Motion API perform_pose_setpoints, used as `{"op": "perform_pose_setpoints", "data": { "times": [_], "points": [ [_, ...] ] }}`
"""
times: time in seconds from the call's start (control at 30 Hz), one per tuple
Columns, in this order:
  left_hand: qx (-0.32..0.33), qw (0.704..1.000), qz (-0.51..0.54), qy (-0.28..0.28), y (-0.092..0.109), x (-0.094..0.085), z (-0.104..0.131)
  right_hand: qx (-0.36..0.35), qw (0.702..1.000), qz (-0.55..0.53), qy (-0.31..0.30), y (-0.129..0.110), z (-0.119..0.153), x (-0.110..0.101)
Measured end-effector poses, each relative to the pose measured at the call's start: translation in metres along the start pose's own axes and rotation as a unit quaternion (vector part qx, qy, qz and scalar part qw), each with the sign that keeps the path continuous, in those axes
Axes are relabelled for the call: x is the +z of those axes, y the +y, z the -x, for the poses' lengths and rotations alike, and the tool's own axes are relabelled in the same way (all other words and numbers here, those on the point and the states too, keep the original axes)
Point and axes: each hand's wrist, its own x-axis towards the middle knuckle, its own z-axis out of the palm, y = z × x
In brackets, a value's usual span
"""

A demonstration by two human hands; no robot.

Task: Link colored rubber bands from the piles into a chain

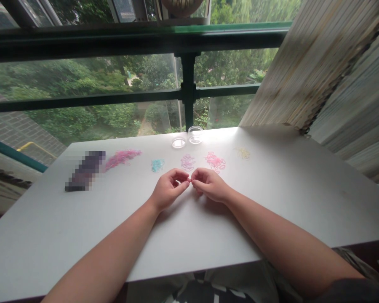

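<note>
My left hand (172, 188) and my right hand (210, 185) meet fingertip to fingertip above the white table. Each has thumb and forefinger pinched together; whatever is between them is too small to make out. Just beyond my fingers lie loose piles of thin, small pieces that look like little elastic bands: a lilac pile (187, 161), a pinkish-red pile (215, 161) and a turquoise pile (157, 165). Farther right is a pale yellow pile (243, 153). A longer pink pile (124, 158) stretches out on the left.
Two clear round dishes or lids, a flatter one (178, 143) and a taller one (195, 135), sit at the table's far edge. A dark, pixelated object (86, 170) lies on the left. Behind the table (290, 185) is a green-framed window; a curtain (281, 67) hangs on the right.
</note>
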Motion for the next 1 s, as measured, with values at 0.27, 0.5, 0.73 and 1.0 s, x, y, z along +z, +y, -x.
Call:
{"op": "perform_pose_setpoints", "data": {
  "times": [0.27, 0.5, 0.73, 1.0],
  "points": [
    [-0.004, 0.999, -0.028, -0.014, 0.005, 0.002, 0.003, -0.01, 1.0, -0.001, -0.002, -0.002, 0.0, 0.001],
    [0.0, 0.999, -0.041, -0.009, 0.004, 0.002, 0.003, -0.008, 1.0, 0.008, 0.008, -0.003, 0.001, 0.001],
    [0.013, 0.998, -0.06, -0.009, 0.006, 0.003, 0.003, -0.046, 0.998, 0.04, 0.033, -0.004, -0.001, -0.006],
    [0.003, 0.997, -0.075, -0.014, 0.008, 0.0, 0.004, -0.08, 0.921, 0.326, 0.198, -0.008, -0.006, -0.063]
  ]
}}
